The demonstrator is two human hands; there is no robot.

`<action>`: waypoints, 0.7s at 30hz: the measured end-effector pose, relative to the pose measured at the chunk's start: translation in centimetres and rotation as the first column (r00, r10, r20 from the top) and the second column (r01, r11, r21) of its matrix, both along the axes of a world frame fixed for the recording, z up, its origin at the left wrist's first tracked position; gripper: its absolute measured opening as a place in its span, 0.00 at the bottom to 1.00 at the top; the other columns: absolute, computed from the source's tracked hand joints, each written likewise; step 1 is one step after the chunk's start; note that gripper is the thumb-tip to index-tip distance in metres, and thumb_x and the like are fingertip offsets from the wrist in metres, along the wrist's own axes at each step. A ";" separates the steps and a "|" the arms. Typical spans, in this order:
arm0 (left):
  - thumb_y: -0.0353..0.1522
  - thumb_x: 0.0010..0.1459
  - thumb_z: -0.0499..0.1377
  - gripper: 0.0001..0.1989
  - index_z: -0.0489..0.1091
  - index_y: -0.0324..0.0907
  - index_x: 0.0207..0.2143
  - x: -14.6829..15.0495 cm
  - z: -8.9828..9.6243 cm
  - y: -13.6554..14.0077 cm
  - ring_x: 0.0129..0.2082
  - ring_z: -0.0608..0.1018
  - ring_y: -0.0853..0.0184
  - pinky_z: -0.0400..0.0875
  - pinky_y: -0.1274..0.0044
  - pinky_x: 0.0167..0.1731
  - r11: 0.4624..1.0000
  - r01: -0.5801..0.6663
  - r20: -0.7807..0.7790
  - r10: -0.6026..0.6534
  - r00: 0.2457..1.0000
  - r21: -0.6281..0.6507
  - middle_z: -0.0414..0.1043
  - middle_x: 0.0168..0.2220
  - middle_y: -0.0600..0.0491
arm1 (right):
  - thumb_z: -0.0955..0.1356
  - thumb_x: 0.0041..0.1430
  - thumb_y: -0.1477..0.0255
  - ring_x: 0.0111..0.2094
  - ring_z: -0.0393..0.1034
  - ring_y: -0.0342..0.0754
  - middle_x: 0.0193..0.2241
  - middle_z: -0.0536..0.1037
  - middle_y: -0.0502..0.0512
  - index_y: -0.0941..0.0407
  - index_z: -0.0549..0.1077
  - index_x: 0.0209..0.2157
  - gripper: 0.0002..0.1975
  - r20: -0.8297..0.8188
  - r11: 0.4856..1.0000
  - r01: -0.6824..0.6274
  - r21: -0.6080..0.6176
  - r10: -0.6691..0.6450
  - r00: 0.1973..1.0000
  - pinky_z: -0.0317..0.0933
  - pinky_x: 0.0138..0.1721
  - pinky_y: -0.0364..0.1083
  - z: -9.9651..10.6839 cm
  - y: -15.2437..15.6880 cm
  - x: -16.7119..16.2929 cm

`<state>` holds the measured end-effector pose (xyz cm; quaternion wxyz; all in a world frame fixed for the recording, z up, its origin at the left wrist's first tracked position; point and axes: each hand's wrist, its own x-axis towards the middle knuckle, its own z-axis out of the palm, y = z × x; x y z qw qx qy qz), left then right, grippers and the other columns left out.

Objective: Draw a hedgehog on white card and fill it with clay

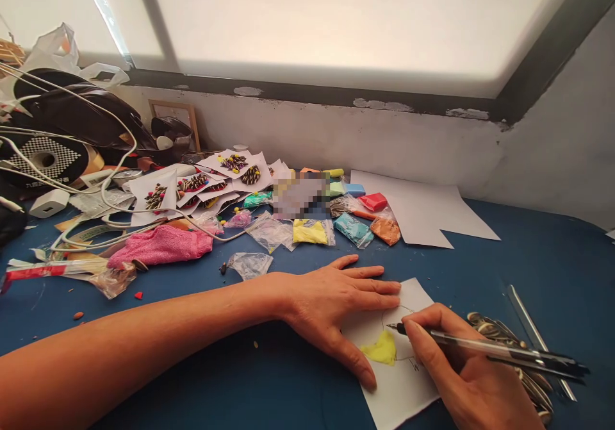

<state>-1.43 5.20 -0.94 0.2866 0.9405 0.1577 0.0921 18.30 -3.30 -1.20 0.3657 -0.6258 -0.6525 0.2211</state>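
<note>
My left hand (336, 311) lies flat with fingers spread across the left side of a small white sheet of paper (391, 391). A pen (485, 345) is gripped in my right hand (466, 366), its tip at a thin drawn line on the sheet. Between my two hands, a flattened patch of yellow clay (383, 349) covers part of the drawn outline. Striped sunflower seeds (533, 385) lie in a pile by my right hand, partly hidden behind it. A clear narrow rod (541, 340) rests beside them.
Behind my hands lie bags of coloured clay (310, 232) and larger white paper (423, 206). Seed-covered paper pieces (235, 164) are stacked at the back. A pink cloth (163, 244), white cables (120, 154) and a dark bag (81, 106) occupy the left.
</note>
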 end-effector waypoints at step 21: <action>0.49 0.53 0.62 0.45 0.50 0.41 0.66 0.0 0.0 0.0 0.69 0.43 0.55 0.25 0.58 0.65 1.000 -0.004 0.013 0.004 1.000 -0.009 0.45 0.68 0.48 | 0.64 0.60 0.59 0.15 0.57 0.41 0.14 0.66 0.42 0.49 0.70 0.25 0.13 0.034 0.997 -0.070 0.029 0.069 0.997 0.50 0.15 0.40 -0.6 0.4 0.5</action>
